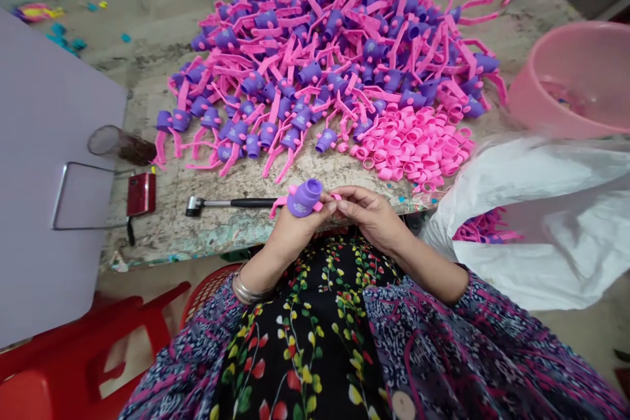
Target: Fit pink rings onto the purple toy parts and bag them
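My left hand (pixel 296 226) is closed around a purple plastic toy body (pixel 304 199) with pink limbs, its round open top facing up. Close beside it, my right hand (pixel 370 213) pinches a small pink plastic ring (pixel 335 197) between thumb and fingertips. The two hands nearly meet at the table's front edge. Just beyond them lies a heap of pink rings (pixel 413 144). A large pile of purple toy bodies with long pink limbs (pixel 319 46) covers the back of the table.
A hammer (pixel 231 203) lies left of my hands. Further left are a dark red box (pixel 141 193) and a tipped glass (pixel 121 144). At right stand a pink tub (pixel 571 79) and a white sack (pixel 541 262) holding pink pieces. A red chair (pixel 98 348) is at lower left.
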Demonstrator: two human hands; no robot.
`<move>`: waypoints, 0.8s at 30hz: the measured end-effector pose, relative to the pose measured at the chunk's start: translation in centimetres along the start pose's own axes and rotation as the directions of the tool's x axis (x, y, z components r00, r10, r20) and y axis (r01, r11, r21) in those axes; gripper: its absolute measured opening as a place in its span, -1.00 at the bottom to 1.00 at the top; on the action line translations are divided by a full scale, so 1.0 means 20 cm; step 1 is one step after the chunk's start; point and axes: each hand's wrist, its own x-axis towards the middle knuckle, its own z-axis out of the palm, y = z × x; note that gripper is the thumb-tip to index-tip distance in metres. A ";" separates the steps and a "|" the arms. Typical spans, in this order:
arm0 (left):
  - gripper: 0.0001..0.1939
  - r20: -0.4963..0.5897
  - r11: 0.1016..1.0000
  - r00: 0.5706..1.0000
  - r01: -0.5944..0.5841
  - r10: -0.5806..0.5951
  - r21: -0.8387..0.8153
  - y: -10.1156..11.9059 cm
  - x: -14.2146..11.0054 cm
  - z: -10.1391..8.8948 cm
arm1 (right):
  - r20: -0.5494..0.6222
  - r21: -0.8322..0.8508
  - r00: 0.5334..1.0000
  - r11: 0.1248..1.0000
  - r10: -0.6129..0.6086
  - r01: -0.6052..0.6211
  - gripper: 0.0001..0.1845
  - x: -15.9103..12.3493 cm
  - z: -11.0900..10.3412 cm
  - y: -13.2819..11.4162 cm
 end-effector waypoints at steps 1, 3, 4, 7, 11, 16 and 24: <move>-0.83 0.021 1.000 1.000 0.006 -0.006 -0.008 0.01 -0.01 0.00 | 0.000 0.079 0.999 0.996 0.041 -0.041 -0.78 0.00 0.00 0.00; -0.83 0.060 0.999 0.998 0.024 -0.022 -0.025 0.02 -0.02 -0.01 | 0.020 0.208 0.994 0.972 0.110 -0.112 -0.77 -0.01 0.00 -0.03; -0.83 0.072 0.999 0.997 0.035 -0.033 -0.032 0.02 -0.03 -0.02 | 0.043 0.250 0.990 0.958 0.134 -0.140 -0.76 -0.01 -0.01 -0.04; -0.77 0.079 0.995 0.993 0.092 -0.090 -0.024 0.03 -0.06 -0.07 | 0.118 0.326 0.978 0.924 0.170 -0.200 -0.71 -0.03 -0.01 -0.08; -0.55 0.205 0.990 0.968 0.143 -0.144 0.021 0.01 -0.07 -0.15 | 0.180 0.394 0.965 0.885 0.188 -0.246 -0.69 -0.04 -0.02 -0.10; -0.19 0.364 0.990 0.924 0.136 -0.113 -0.038 -0.02 -0.06 -0.19 | 0.248 0.397 0.949 0.873 0.196 -0.284 -0.71 -0.05 -0.03 -0.10; -0.38 0.386 0.984 0.908 0.178 -0.160 -0.010 -0.02 -0.07 -0.17 | 0.265 0.298 0.940 0.909 0.214 -0.291 -0.69 -0.06 -0.04 -0.12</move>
